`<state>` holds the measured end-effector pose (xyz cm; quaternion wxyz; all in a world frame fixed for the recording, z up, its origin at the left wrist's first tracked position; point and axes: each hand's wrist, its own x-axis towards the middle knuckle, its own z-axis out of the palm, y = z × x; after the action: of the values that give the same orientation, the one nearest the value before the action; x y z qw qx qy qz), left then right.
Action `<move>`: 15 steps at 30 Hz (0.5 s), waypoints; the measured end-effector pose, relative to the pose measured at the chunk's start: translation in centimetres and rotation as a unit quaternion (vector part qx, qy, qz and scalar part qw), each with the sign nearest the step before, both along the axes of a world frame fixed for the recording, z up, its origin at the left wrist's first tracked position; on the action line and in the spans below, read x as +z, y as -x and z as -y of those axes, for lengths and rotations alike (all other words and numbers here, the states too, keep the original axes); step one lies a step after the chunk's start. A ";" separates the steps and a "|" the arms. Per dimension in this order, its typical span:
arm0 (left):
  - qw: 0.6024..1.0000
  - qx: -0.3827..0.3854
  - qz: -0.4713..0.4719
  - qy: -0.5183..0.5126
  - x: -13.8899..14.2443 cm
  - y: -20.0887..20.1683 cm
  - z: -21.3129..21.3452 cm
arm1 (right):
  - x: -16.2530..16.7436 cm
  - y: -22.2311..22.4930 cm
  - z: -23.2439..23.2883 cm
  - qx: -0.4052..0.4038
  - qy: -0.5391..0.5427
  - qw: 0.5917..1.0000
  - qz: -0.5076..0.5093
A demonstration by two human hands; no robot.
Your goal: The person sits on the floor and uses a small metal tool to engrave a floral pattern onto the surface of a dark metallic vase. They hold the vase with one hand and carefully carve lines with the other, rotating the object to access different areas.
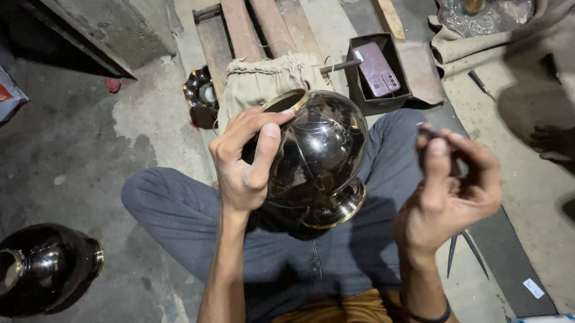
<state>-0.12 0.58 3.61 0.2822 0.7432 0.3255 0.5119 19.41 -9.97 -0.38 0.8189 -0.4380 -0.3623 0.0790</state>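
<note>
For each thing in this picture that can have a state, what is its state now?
Left hand: gripping the dark metal vase.
Dark metal vase: held tilted over the lap, mouth away.
Right hand: pinching a small dark tool.
Second vase: lying on the floor.
Phone: lying in the box.

A rough concrete floor point(74, 158) is carrying a dark metal pot point(37, 269) lying on its side at left, wooden planks point(255, 21) ahead, and a pair of pointed dividers point(463, 251) at right.
</note>
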 end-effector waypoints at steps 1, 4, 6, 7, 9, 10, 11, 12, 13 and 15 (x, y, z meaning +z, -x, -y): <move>1.000 0.001 -0.001 0.000 0.0 0.0 0.0 | 0.2 0.2 0.1 0.011 0.001 1.000 -0.001; 1.000 0.006 -0.005 0.002 0.0 0.0 0.0 | 0.6 2.5 0.4 0.050 0.051 0.997 0.009; 1.000 0.009 -0.006 0.008 0.0 -0.1 0.0 | 0.9 3.7 0.8 0.051 0.107 0.993 0.028; 1.000 0.010 -0.006 0.008 0.0 -0.1 0.0 | 1.0 4.0 0.8 0.042 0.108 0.993 0.036; 1.000 0.014 -0.006 0.010 0.0 -0.1 0.1 | 1.3 4.4 0.8 0.026 0.113 0.992 0.052; 1.000 0.014 -0.007 0.012 0.0 -0.1 0.1 | 1.4 4.4 0.8 0.004 0.144 0.988 0.049; 1.000 0.014 -0.007 0.014 -0.1 -0.1 0.1 | 1.4 4.3 0.7 -0.017 0.176 0.983 0.046; 1.000 0.014 -0.007 0.016 0.0 -0.1 0.1 | 1.4 4.2 0.7 -0.037 0.207 0.977 0.042; 1.000 0.012 -0.007 0.010 0.0 -0.1 0.1 | 1.4 4.1 0.6 -0.028 0.195 0.979 0.054; 1.000 0.009 -0.008 0.000 0.0 0.0 0.0 | 1.4 3.8 0.5 -0.009 0.169 0.982 0.077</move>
<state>-0.08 0.58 3.62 0.2752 0.7444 0.3340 0.5086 15.59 -10.51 1.00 0.7032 -0.5784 -0.4017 0.0978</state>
